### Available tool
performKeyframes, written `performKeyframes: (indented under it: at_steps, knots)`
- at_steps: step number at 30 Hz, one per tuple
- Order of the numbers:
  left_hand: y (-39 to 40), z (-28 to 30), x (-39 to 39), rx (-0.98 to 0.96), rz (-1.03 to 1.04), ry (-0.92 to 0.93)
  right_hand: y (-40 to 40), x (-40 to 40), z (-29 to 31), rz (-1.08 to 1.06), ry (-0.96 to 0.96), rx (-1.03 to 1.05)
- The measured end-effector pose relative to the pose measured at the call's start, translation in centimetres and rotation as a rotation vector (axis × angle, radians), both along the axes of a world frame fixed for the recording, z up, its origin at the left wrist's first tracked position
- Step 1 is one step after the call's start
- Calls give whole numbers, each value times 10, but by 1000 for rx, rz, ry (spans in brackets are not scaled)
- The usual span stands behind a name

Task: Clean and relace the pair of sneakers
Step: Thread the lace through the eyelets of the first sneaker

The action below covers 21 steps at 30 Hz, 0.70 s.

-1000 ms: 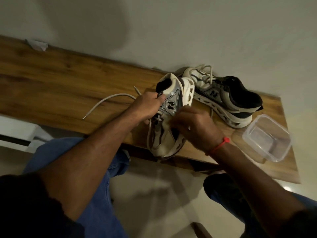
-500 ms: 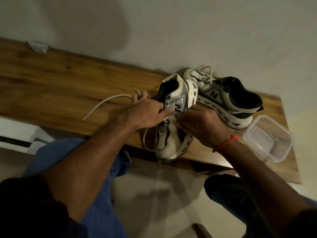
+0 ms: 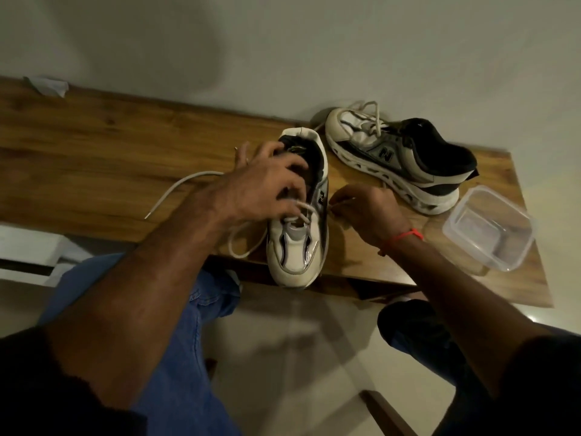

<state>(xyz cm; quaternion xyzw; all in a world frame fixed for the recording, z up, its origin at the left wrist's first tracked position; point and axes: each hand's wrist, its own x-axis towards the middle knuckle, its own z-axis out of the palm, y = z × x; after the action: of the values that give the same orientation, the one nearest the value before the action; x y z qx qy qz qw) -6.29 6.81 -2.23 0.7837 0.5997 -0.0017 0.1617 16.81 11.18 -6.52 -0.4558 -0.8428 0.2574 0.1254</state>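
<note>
In the head view, a white and grey sneaker with a black collar is seen standing upright on the near edge of a brown wooden bench, its toe pointing past the edge. The left hand is laid over its tongue and collar, with the fingers curled down onto the shoe; whether the white lace looping out beside the shoe is gripped by it cannot be told. The right hand is held just beside the shoe's right flank, the fingertips pinched together on a thin pale lace end. A second matching sneaker lies behind, near the wall. A clear plastic rectangular container is set at the bench's right end.
</note>
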Motion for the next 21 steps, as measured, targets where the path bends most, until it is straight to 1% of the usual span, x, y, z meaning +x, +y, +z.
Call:
performKeyframes:
  at_steps: [3, 5, 8, 9, 12, 14, 16, 19, 20, 21]
  knots:
    - [2, 5, -13, -59, 146, -160, -10, -2, 15, 40, 42, -86]
    - [4, 2, -13, -91, 160, -231, -22, -5, 19, 128, 27, -78]
    - [5, -7, -4, -8, 169, -215, -40, -13, 17, 270, -18, 44]
    - [5, -9, -2, 13, 176, -208, -47, -16, 19, 333, -16, 45]
    - [5, -10, -1, 34, 199, -228, -75, -29, 20, 609, -40, -50]
    - [5, -10, -1, 27, 205, -241, -93, -39, 18, 719, -51, -33]
    - [5, -9, -1, 7, 198, -240, -85, -43, 16, 678, -25, 62]
    - [5, -10, -3, 8, 203, -244, -53, -40, 14, 459, 7, 255]
    - [5, -10, -2, 15, 214, -256, -49, -39, 14, 415, 26, 265]
    - [5, -10, 0, 26, 224, -267, -51, -39, 13, 418, 48, 246]
